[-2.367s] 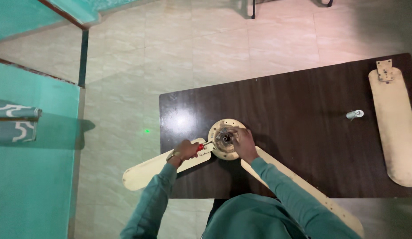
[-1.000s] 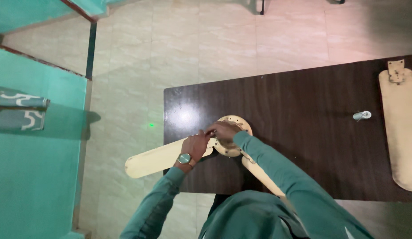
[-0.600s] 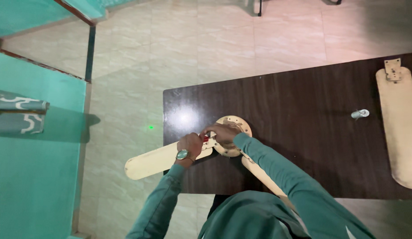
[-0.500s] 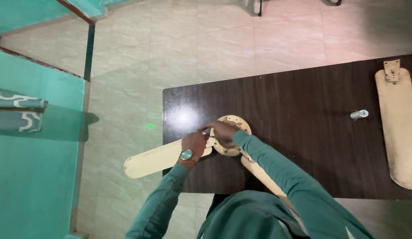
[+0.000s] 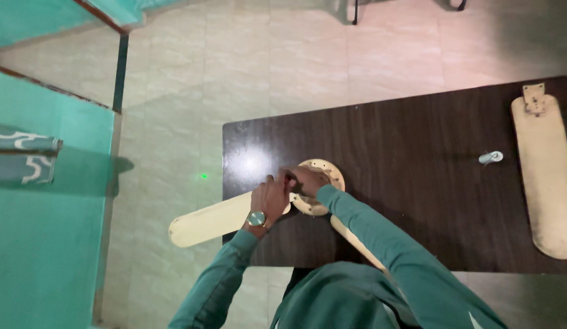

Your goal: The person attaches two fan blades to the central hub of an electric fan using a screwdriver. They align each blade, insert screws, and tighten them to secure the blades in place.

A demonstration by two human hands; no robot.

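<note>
A round cream fan hub (image 5: 330, 172) lies near the front left of a dark wooden table (image 5: 417, 134). A cream fan blade (image 5: 207, 220) sticks out from the hub past the table's left edge. My left hand (image 5: 270, 196), with a wristwatch, is curled over the blade's root beside the hub. My right hand (image 5: 306, 180) lies on the hub's left edge, fingertips bunched where blade meets hub and touching my left hand. What those fingertips hold is hidden. A second blade (image 5: 355, 242) runs from the hub under my right sleeve toward me.
A loose cream blade (image 5: 542, 183) with a metal bracket lies along the table's right side. A small white part (image 5: 490, 157) sits left of it. Pale tiled floor surrounds the table; a teal wall and partition (image 5: 46, 244) stand at the left.
My right hand has slid from the hub's centre to its left edge. My left hand has shifted along the blade root to meet it. Hub and blades stay put.
</note>
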